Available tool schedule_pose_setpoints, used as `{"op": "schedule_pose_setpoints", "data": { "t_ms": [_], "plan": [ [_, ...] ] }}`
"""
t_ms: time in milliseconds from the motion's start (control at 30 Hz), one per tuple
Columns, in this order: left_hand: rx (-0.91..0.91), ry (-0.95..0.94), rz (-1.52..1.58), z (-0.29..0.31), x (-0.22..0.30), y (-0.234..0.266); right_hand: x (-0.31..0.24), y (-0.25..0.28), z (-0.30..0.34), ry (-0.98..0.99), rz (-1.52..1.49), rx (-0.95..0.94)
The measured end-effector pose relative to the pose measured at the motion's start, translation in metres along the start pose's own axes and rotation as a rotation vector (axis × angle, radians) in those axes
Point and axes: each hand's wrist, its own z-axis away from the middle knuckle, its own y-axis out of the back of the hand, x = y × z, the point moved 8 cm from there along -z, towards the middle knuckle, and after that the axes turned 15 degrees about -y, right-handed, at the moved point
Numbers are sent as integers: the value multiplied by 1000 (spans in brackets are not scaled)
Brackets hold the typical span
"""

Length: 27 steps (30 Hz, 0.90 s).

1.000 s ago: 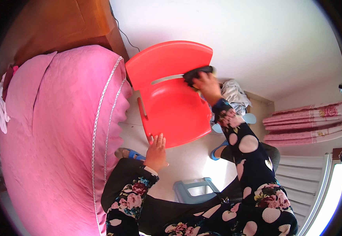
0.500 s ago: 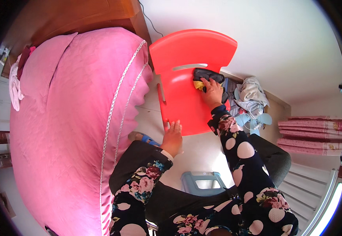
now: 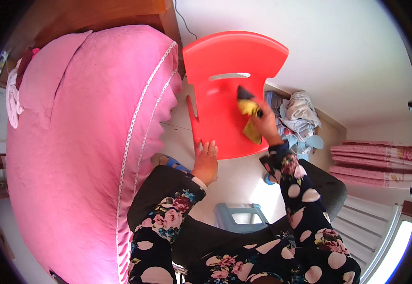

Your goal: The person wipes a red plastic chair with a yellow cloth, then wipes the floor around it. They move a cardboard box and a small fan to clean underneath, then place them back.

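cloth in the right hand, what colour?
Yellow cloth, pressed on the red chair by the right hand; head view.

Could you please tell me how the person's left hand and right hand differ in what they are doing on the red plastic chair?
The left hand lies flat and open on the front edge of the red plastic chair, holding nothing, while the right hand is closed on a yellow cloth pressed to the seat. The left hand sits nearer the person; the right hand reaches further, towards the backrest. Both wear dark floral sleeves and touch the chair.
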Motion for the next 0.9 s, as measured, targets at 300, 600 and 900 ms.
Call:
{"op": "schedule_pose_setpoints", "data": {
  "t_ms": [300, 600, 900],
  "plan": [
    [-13, 20, -9, -6, -3, -5, -4, -60, 56, 119, 331, -128],
    [196, 185, 48, -14, -3, -19, 38, -15, 49, -244, -203, -100],
    [19, 213, 34, -16, -5, -14, -5, -78, 62, 130, 285, -19]
  ]
}}
